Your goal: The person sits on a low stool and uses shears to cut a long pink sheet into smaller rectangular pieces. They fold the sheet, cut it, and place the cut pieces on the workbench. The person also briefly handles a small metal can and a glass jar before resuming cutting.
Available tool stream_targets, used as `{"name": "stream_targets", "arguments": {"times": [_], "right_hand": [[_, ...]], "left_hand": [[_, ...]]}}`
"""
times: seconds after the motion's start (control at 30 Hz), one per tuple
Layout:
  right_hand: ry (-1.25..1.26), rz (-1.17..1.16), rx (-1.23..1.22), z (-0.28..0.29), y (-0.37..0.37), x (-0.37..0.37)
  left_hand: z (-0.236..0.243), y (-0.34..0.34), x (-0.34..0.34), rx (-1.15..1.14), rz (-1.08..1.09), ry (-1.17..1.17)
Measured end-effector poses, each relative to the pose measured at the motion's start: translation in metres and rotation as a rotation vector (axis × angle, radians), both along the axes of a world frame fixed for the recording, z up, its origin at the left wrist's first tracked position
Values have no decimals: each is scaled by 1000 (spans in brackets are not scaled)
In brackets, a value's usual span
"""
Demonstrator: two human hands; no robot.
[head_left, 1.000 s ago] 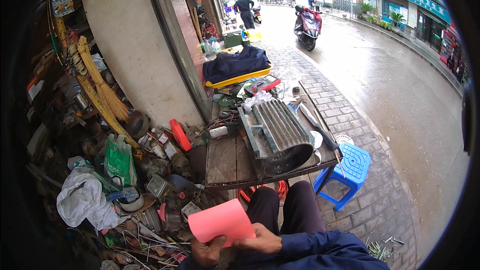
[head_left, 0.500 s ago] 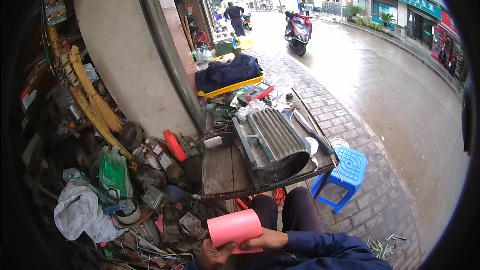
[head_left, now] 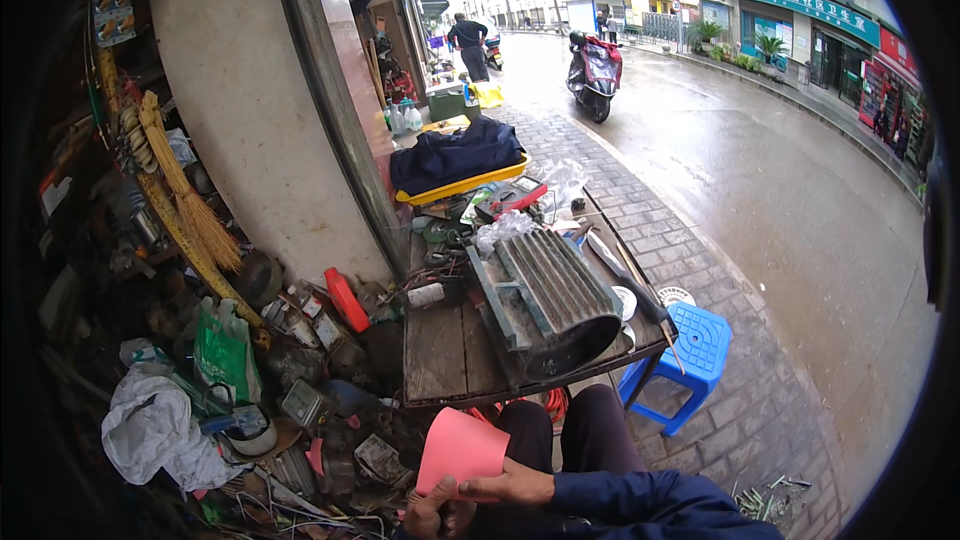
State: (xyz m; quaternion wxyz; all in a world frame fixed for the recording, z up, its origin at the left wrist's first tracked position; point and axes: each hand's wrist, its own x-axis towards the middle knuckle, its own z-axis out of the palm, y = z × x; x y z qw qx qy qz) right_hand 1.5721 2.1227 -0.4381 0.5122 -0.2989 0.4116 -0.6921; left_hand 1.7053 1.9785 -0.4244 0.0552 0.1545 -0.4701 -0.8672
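Note:
A pink sheet [head_left: 460,447], paper-like and bent into a curve, stands up between my hands over my lap. My left hand [head_left: 438,512] pinches its lower left part with the thumb on the near face. From the right, my right hand [head_left: 514,485] grips the lower right edge, thumb lying across the sheet. The fingers behind the sheet are hidden. Just beyond, on a worn wooden table [head_left: 437,360], lies a finned grey metal motor housing [head_left: 550,290] with its round dark opening toward me.
A knife [head_left: 615,255] and a roll of white tape [head_left: 626,302] lie right of the housing. Farther back sits a yellow tray [head_left: 470,180] with dark cloth. A blue stool [head_left: 697,345] stands at the right. Scrap parts and a white bag [head_left: 165,430] crowd the left. A scooter [head_left: 595,77] is on the road.
The pink sheet has gone from a wider, rolled-looking shape to a tilted, more open curve. Both hands have shifted slightly; the left hand sits a little lower and farther right.

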Motion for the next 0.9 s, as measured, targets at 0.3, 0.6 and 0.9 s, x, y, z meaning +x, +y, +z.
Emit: {"name": "stream_targets", "arguments": {"times": [0.3, 0.6, 0.9], "right_hand": [[-123, 86, 215, 14, 16, 5], [799, -592, 148, 24, 35, -2], [1146, -503, 27, 37, 23, -16]], "left_hand": [[47, -13, 7, -329, -107, -178], [34, -33, 1, 212, -98, -123], [56, -43, 10, 333, -15, -96]]}}
